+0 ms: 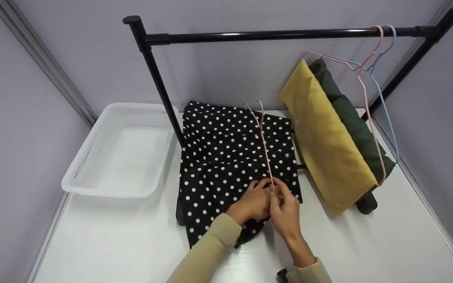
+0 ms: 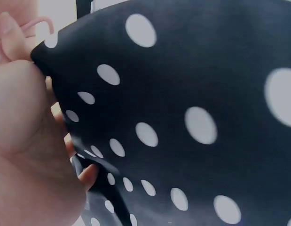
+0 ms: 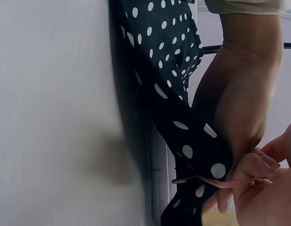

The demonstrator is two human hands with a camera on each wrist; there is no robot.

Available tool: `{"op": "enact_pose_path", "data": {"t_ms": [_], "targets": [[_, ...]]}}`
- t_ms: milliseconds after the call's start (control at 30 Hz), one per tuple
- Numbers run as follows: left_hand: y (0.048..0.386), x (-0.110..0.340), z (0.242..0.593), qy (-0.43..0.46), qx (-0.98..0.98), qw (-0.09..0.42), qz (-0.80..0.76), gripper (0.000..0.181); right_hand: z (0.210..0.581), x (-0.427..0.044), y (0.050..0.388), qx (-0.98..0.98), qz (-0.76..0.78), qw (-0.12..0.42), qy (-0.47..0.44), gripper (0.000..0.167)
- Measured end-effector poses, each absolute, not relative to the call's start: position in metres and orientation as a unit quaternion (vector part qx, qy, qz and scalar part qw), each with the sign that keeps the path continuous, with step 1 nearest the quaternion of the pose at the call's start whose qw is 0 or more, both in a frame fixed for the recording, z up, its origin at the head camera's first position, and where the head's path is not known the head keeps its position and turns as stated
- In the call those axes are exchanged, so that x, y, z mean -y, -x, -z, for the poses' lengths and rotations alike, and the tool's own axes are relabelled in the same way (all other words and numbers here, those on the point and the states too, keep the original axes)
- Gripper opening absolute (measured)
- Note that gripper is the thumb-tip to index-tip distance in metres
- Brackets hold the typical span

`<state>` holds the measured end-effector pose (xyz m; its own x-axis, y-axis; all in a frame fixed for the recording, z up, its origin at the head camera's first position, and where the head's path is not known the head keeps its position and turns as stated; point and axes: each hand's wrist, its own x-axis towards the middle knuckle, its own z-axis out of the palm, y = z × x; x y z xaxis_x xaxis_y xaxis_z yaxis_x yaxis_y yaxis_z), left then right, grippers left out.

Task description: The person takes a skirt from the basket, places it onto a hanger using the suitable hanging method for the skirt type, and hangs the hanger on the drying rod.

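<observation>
A black cloth with white polka dots (image 1: 226, 145) lies spread under both hands, folded and wrinkled in places. On it rests a pink clothes hanger (image 1: 265, 143), its hook toward the back wall. My left hand (image 1: 256, 202) grips the cloth near its front right part; in the left wrist view the fingertips show behind the cloth's edge (image 2: 60, 101). My right hand (image 1: 287, 212) pinches the near end of the hanger, close against the left hand. The right wrist view shows the pink hanger wire (image 3: 230, 183) passing beside the dotted cloth (image 3: 183, 125).
A white plastic basket (image 1: 67, 184) stands on the left of the white table (image 1: 104, 236). The black rack's bar (image 1: 258, 36) spans above. From its right end hang a pink and a blue hanger (image 1: 392, 125), bearing yellow fabric (image 1: 328, 145) and dark green fabric (image 1: 352, 114).
</observation>
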<state>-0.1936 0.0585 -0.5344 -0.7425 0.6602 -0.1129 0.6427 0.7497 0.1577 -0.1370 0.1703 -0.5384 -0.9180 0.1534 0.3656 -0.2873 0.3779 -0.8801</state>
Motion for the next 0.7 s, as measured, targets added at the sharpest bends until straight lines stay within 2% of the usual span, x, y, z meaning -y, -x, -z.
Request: {"op": "enact_pose_path", "data": {"t_ms": [133, 233, 367, 467, 533, 700], "targets": [[0.198, -0.053, 0.531, -0.365, -0.92, 0.107, -0.092, 0.037, 0.539, -0.168, 0.14, 0.811, -0.55, 0.199, -0.025, 0.038], [0.196, -0.043, 0.528, -0.367, -0.906, 0.132, -0.163, 0.042, 0.539, -0.168, 0.142, 0.812, -0.549, 0.197, -0.017, 0.037], [0.174, -0.026, 0.524, -0.345, -0.907, 0.148, -0.192, 0.063, 0.54, -0.169, 0.142, 0.806, -0.557, 0.198, -0.014, 0.036], [0.148, -0.016, 0.524, -0.306, -0.934, 0.141, -0.119, 0.091, 0.541, -0.168, 0.142, 0.802, -0.562, 0.202, -0.018, 0.036], [0.131, -0.013, 0.527, -0.272, -0.953, 0.128, -0.044, 0.101, 0.543, -0.167, 0.142, 0.8, -0.564, 0.203, -0.02, 0.037], [0.105, -0.019, 0.539, -0.223, -0.964, 0.082, 0.122, 0.082, 0.545, -0.164, 0.144, 0.799, -0.565, 0.207, -0.007, 0.046]]}}
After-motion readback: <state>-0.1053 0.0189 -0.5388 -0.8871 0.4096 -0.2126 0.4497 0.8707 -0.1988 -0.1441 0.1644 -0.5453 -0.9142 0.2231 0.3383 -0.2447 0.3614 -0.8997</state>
